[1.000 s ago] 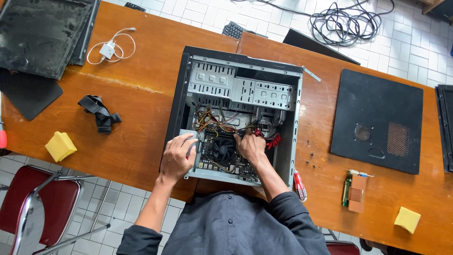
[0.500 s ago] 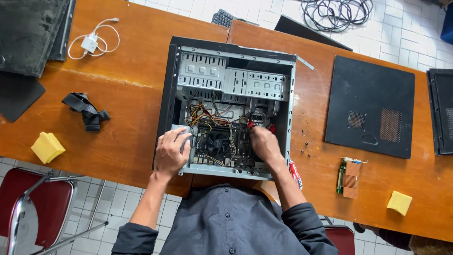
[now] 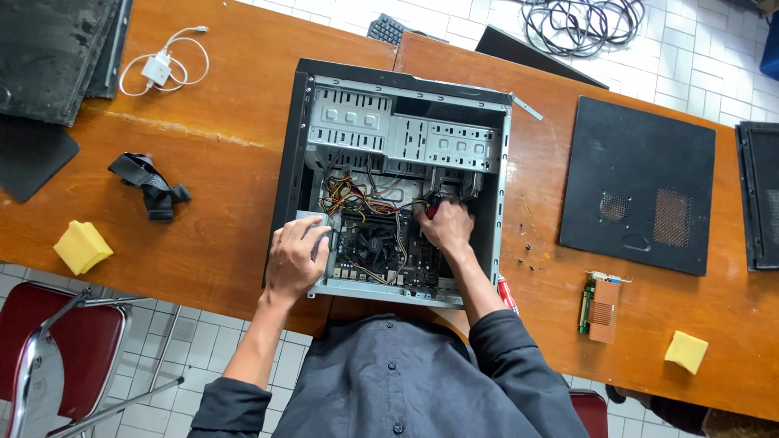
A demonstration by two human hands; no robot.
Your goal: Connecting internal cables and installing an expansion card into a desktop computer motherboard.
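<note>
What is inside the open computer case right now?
Inside the computer case: drive bays, coloured wires, a cooling fan. The right hand covers what it grips; the left hand rests on the case's edge.

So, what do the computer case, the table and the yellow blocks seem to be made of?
Computer case: looks like bare grey sheet metal inside, stamped with slots, with a black painted outer edge. Table: probably wood, with an orange-brown varnished sheen and a scuffed streak. Yellow blocks: likely foam sponge, matte with soft corners. The left hand rests on the case.
</note>
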